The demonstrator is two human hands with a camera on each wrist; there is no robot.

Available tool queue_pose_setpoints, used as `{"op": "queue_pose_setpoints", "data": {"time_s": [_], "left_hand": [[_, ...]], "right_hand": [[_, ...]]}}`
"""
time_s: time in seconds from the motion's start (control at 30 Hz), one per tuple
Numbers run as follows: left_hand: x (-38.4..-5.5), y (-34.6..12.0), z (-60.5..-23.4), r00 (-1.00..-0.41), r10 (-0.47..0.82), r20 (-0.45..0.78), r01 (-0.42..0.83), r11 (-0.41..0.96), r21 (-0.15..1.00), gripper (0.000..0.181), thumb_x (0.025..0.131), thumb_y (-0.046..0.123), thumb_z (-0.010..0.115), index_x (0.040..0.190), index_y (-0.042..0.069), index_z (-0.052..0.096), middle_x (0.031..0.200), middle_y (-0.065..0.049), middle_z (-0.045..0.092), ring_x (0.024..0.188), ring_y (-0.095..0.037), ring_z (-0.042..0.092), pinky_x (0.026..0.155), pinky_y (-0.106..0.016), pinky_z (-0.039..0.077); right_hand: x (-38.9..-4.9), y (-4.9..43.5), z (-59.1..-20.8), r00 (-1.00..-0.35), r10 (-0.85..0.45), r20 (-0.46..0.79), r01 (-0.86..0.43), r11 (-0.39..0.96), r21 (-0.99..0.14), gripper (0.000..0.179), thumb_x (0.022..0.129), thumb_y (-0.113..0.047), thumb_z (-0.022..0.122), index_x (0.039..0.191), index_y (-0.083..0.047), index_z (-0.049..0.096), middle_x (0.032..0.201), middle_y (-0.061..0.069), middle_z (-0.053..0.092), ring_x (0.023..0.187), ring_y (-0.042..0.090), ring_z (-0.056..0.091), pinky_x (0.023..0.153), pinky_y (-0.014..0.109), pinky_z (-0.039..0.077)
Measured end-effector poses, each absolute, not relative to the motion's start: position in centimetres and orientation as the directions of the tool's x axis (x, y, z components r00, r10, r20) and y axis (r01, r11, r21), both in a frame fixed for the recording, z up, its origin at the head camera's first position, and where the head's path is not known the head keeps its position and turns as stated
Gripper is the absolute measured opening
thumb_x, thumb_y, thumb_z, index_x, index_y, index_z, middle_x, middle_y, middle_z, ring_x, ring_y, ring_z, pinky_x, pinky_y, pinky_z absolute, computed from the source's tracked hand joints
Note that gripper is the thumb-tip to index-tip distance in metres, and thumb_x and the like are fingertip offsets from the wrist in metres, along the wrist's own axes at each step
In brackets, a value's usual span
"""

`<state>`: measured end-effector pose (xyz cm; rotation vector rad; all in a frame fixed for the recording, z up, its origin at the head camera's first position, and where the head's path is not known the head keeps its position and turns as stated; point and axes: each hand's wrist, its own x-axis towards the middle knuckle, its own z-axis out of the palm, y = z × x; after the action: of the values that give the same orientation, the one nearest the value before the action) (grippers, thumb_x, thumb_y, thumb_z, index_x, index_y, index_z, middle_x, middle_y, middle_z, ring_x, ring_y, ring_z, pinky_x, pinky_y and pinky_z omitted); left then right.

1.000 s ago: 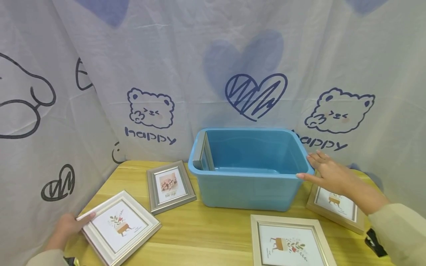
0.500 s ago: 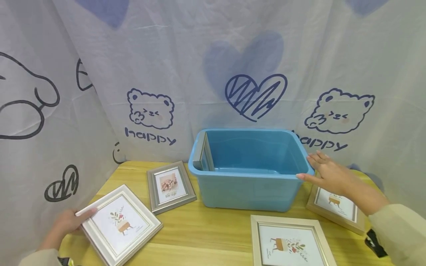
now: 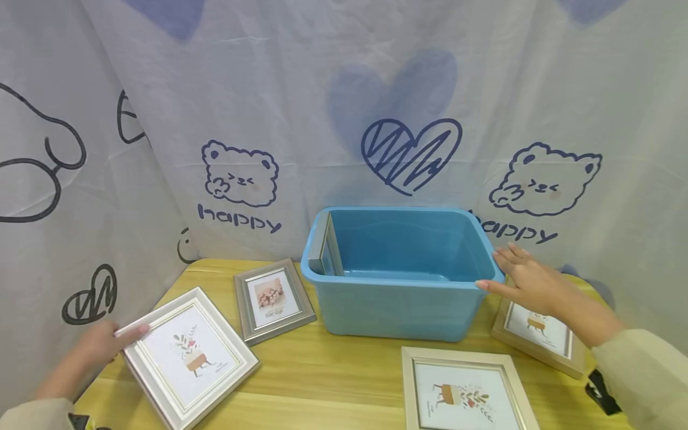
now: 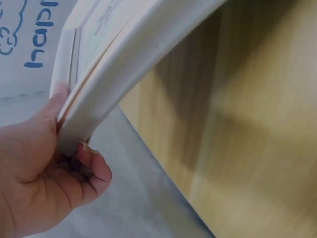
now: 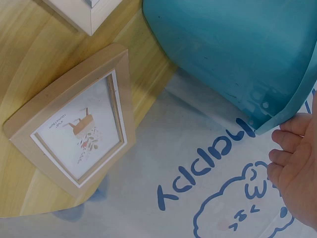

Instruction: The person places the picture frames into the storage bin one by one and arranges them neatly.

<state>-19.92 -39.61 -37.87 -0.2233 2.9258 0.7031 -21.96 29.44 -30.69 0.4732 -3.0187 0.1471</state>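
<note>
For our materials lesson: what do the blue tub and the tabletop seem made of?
Tub: probably plastic, smooth and slightly glossy, with rounded, moulded-looking corners. Tabletop: wood or wood-look laminate, yellowish with long grain streaks; the pictures leave open which.

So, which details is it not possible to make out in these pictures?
Head view: the near end of the cream rectangular picture frame, cut off by the bottom edge.
Head view: the near part of the floor inside the blue plastic tub, hidden by its front wall.
Head view: the wording inside the white rectangular picture frame in the left hand, too small.
</note>
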Motion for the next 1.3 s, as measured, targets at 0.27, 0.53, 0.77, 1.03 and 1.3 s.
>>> {"op": "queue_pose_setpoints", "data": {"time_s": [0.27, 0.53, 0.77, 1.03, 1.3], "left_hand": [[-19.8, -38.8, -35.5, -0.992, -0.084, -0.098, -0.111, 0.941, 0.318, 0.058, 0.088, 0.054, 0.05, 0.065, 0.001, 0.055, 0.057, -0.002, 0.052, 0.055, -0.015, 0.046, 0.05, -0.026, 0.038], [-19.6, -38.0, -34.0, -0.996, 0.042, 0.074, 0.056, 0.98, 0.193, 0.051, 0.088, 0.046, 0.054, 0.071, -0.002, 0.063, 0.061, -0.002, 0.059, 0.058, -0.014, 0.048, 0.053, -0.029, 0.04], [-18.9, -37.0, -32.7, -0.993, 0.067, 0.096, 0.082, 0.983, 0.166, 0.047, 0.088, 0.049, 0.053, 0.074, 0.005, 0.065, 0.067, -0.001, 0.06, 0.06, -0.014, 0.047, 0.052, -0.029, 0.038], [-18.4, -35.3, -31.4, -0.969, 0.124, 0.214, 0.139, 0.989, 0.057, 0.059, 0.086, 0.05, 0.055, 0.091, -0.008, 0.068, 0.08, -0.012, 0.057, 0.068, -0.028, 0.056, 0.053, -0.039, 0.045], [-17.8, -33.0, -30.6, -0.915, 0.188, 0.358, 0.201, 0.98, -0.001, 0.053, 0.082, 0.048, 0.06, 0.079, -0.004, 0.068, 0.07, -0.002, 0.04, 0.058, -0.013, 0.037, 0.045, -0.023, 0.031]], "right_hand": [[-21.9, 29.3, -30.6, -0.946, -0.308, 0.103, -0.317, 0.945, -0.081, 0.084, 0.089, -0.059, 0.046, 0.135, 0.012, 0.037, 0.141, 0.035, 0.031, 0.13, 0.055, 0.024, 0.095, 0.072, 0.028], [-21.9, 29.3, -30.6, -0.946, -0.309, 0.102, -0.317, 0.945, -0.082, 0.084, 0.089, -0.058, 0.045, 0.134, 0.012, 0.037, 0.142, 0.034, 0.031, 0.131, 0.054, 0.022, 0.096, 0.072, 0.026], [-21.9, 29.3, -30.7, -0.946, -0.306, 0.104, -0.315, 0.946, -0.08, 0.085, 0.089, -0.059, 0.046, 0.135, 0.012, 0.037, 0.142, 0.034, 0.03, 0.131, 0.054, 0.023, 0.096, 0.072, 0.027], [-21.9, 29.2, -30.7, -0.949, -0.299, 0.1, -0.306, 0.949, -0.07, 0.085, 0.089, -0.059, 0.045, 0.136, 0.011, 0.036, 0.142, 0.034, 0.029, 0.131, 0.054, 0.024, 0.096, 0.071, 0.028], [-22.0, 29.1, -30.9, -0.952, -0.292, 0.096, -0.299, 0.952, -0.064, 0.086, 0.088, -0.06, 0.045, 0.136, 0.011, 0.036, 0.142, 0.035, 0.029, 0.13, 0.055, 0.025, 0.095, 0.071, 0.03]]}}
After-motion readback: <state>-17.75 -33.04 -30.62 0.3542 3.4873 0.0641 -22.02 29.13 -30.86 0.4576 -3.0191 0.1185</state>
